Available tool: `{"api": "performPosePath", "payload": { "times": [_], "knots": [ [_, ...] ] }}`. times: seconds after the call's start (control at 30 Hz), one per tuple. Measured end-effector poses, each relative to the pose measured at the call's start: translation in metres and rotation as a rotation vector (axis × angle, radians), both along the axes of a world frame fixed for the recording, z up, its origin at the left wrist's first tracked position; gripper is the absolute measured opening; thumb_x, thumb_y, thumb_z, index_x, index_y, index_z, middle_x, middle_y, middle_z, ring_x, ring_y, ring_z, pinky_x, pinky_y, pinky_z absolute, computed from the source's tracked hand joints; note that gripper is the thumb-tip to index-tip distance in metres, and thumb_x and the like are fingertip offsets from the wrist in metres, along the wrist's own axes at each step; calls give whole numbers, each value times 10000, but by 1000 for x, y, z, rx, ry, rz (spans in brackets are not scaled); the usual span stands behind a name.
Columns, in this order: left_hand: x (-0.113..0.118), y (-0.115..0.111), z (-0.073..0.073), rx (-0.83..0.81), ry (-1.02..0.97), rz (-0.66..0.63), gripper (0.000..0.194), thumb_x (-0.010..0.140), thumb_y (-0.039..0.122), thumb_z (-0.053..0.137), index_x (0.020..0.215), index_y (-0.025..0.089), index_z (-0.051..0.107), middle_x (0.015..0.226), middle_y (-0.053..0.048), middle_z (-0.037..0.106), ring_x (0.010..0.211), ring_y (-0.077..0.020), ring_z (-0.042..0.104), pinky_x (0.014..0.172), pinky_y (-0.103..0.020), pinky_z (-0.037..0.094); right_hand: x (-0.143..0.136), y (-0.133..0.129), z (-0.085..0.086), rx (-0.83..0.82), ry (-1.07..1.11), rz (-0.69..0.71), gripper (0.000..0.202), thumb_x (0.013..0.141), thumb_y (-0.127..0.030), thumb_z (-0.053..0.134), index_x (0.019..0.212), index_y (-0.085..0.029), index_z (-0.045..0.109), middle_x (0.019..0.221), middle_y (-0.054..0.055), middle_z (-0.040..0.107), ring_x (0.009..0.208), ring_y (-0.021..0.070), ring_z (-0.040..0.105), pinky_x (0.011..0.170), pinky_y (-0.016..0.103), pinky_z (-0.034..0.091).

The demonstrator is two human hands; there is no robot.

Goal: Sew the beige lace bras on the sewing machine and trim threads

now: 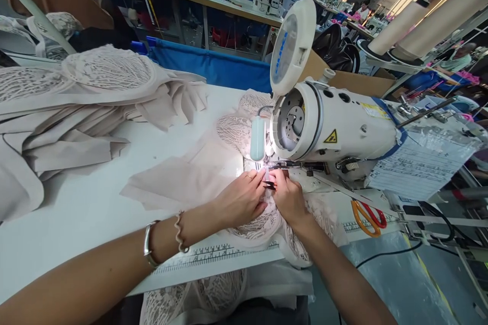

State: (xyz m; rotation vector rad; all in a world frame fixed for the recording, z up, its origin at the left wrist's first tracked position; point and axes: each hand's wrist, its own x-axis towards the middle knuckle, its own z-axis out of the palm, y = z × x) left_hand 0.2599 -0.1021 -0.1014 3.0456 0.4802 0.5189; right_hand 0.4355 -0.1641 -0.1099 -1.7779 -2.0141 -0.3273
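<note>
A beige lace bra [255, 223] lies under the needle area of a white sewing machine [343, 122], its cups spread behind and in front of the needle. My left hand [244, 198] has its fingertips pinched and pressed on the fabric just in front of the lit presser foot. Close beside it, my right hand [287, 195] is closed at the fabric edge, thumb and forefinger near the foot. A small black piece [269, 185] shows between the hands at the right fingers; its kind is unclear. Plain beige fabric [183, 177] stretches left from the needle.
Stacked beige lace bras [110, 71] fill the table's left. Orange-handled scissors [364, 218] lie right, by a measuring scale [213, 254] along the front edge. More lace pieces [206, 289] hang at my lap. A blue cloth bin [213, 63] stands behind the table.
</note>
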Motion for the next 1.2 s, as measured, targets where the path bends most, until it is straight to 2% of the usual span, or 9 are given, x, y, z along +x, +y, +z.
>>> {"api": "performPosePath", "payload": {
  "times": [0.13,0.23,0.37,0.6,0.93,1.1,1.2],
  "knots": [
    [-1,4,3,-55,-6,2,283,948,363,542,920,104,651,1268,-245,613,914,-297,585,767,-421,470,-1,-1,1,53,-54,56,256,1036,-132,414,1102,-121,662,775,51,741,672,162,690,600,252,453],
    [-2,5,3,-72,-3,-4,299,947,362,538,988,87,646,1261,-241,611,939,-302,572,806,-426,452,0,-2,0,81,-90,72,291,1043,-143,418,1191,-89,663,835,73,753,713,171,699,634,258,481],
    [-2,7,0,-96,-11,-4,423,946,371,538,1190,32,604,1279,-240,610,989,-310,576,875,-430,429,1,-3,-3,44,-124,69,320,1013,-106,430,1194,-82,692,801,65,736,690,172,684,626,259,491],
    [-4,7,-4,-51,-19,35,574,982,454,476,1347,16,539,1399,-240,559,1192,-362,537,1008,-475,360,1,-4,-4,-111,-139,-3,394,960,-71,453,1277,-96,686,795,80,720,702,182,678,620,251,500],
    [-3,6,-2,-28,26,56,666,1001,499,451,1421,-15,496,1448,-254,543,1291,-372,525,1099,-524,288,-1,-3,2,-188,-128,-48,442,927,-42,447,1302,-109,672,817,82,733,718,191,695,632,255,514],
    [-4,7,-3,-24,31,72,664,1008,509,436,1425,-3,505,1476,-246,527,1321,-369,522,1117,-539,298,-4,-1,6,-242,-110,-46,456,906,-18,442,1293,-117,661,917,95,759,765,201,712,665,268,516],
    [-4,9,-3,-1,19,75,660,1008,508,440,1419,-2,512,1478,-246,525,1338,-374,512,1115,-545,326,-6,2,11,-300,-75,-104,382,900,-30,469,1214,-117,669,877,87,756,764,219,712,651,279,492]
  ]
}}
